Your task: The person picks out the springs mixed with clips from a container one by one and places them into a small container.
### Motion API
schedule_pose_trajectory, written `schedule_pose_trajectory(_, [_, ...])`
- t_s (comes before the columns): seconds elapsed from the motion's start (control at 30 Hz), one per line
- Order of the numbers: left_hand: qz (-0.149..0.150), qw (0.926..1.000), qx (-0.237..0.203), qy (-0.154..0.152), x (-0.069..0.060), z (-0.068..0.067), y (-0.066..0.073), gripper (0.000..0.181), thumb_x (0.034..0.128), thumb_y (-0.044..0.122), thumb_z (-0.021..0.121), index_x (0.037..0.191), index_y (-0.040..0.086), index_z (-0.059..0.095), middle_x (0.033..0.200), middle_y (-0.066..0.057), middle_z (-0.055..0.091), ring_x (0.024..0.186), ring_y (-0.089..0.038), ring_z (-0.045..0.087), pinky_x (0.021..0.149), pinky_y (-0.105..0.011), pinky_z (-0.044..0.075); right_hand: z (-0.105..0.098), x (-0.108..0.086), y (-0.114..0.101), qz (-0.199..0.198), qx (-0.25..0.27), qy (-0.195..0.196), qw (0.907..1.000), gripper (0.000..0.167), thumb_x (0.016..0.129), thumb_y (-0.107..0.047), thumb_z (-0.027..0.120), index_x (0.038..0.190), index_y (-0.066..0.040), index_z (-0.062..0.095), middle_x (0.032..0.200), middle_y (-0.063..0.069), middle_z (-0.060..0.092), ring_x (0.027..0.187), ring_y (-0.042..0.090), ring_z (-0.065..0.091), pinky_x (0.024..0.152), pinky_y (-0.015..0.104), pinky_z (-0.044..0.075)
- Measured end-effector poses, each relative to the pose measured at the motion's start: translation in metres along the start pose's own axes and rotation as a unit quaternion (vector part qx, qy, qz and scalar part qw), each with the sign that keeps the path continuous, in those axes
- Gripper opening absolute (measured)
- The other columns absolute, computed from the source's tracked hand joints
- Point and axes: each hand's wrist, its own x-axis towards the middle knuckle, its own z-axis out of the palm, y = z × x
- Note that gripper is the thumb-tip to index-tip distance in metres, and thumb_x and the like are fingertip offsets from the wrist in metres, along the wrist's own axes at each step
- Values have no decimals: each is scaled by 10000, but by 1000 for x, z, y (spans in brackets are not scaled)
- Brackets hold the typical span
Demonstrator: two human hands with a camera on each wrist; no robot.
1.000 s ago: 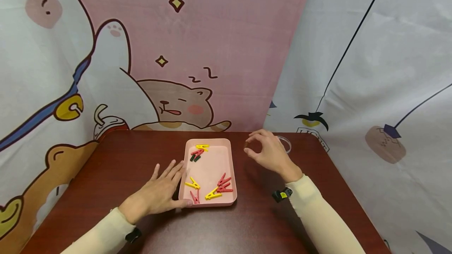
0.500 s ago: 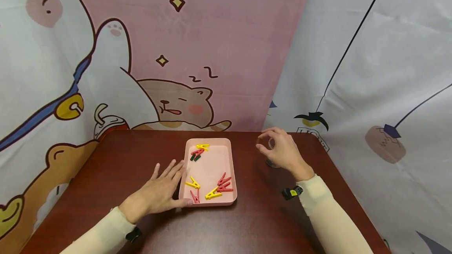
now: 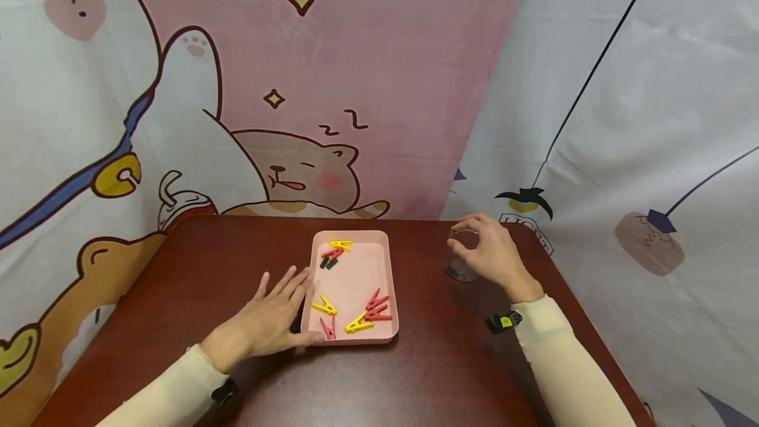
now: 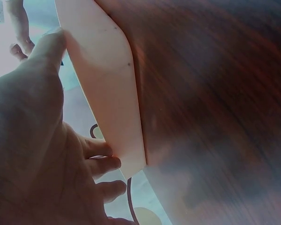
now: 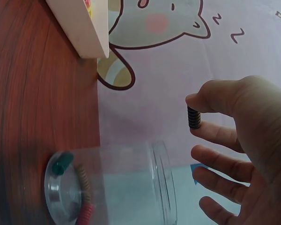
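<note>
My right hand (image 3: pixel 495 256) pinches a small dark ribbed piece (image 5: pixel 194 117) between thumb and index finger, its other fingers loosely bent. The piece is beside the open mouth of a clear jar (image 5: pixel 126 187), which holds a green piece (image 5: pixel 62 163), a brown ribbed one and a red ribbed one. My left hand (image 3: pixel 261 325) lies spread against the left side of a pink tray (image 3: pixel 364 341), thumb and fingertips touching its rim. In the tray are yellow clips (image 3: pixel 358 325), red clips (image 3: pixel 377 313) and two dark green pieces (image 3: pixel 328 262).
The brown table (image 3: pixel 255 242) runs back to a cloth printed with cartoon animals (image 3: pixel 308 176). The jar stands right of the tray, near the table's back right corner, partly behind my right hand in the head view.
My right hand has moved right, away from the tray, and is now at the jar's mouth. More of the jar shows below it. My left hand has kept its place on the tray.
</note>
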Motion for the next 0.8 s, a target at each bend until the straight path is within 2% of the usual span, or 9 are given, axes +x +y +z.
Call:
schedule_pose_trajectory(0.57, [-82, 10000, -45, -27, -1, -2, 2, 1222, 997, 851, 712, 1813, 10, 364, 1946, -180, 268, 1816, -481, 239, 1374, -888, 161, -3, -5, 27, 311, -35, -36, 9995, 319, 1028, -267, 886, 1266, -59, 848, 1454, 209, 739, 1388, 498, 668, 1158, 751, 530])
schedule_pose_trajectory(0.73, [12, 9996, -285, 60, -1, 1, -2, 1245, 998, 895, 662, 1815, 6, 354, 1949, -185, 257, 1816, -496, 219, 1374, -895, 122, -1, -5, 32, 401, -38, -58, 9992, 313, 1028, -275, 889, 1246, -55, 852, 1461, 222, 735, 1389, 506, 660, 1162, 759, 520])
schedule_pose_trajectory(0.8, [102, 9989, -427, 185, -1, 7, -7, 1250, 1003, 907, 638, 1818, 6, 343, 1951, -192, 244, 1818, -509, 190, 1368, -906, 79, -1, -4, 34, 440, -19, -48, 9990, 316, 1027, -281, 892, 1242, -52, 853, 1463, 226, 731, 1385, 507, 660, 1156, 758, 521])
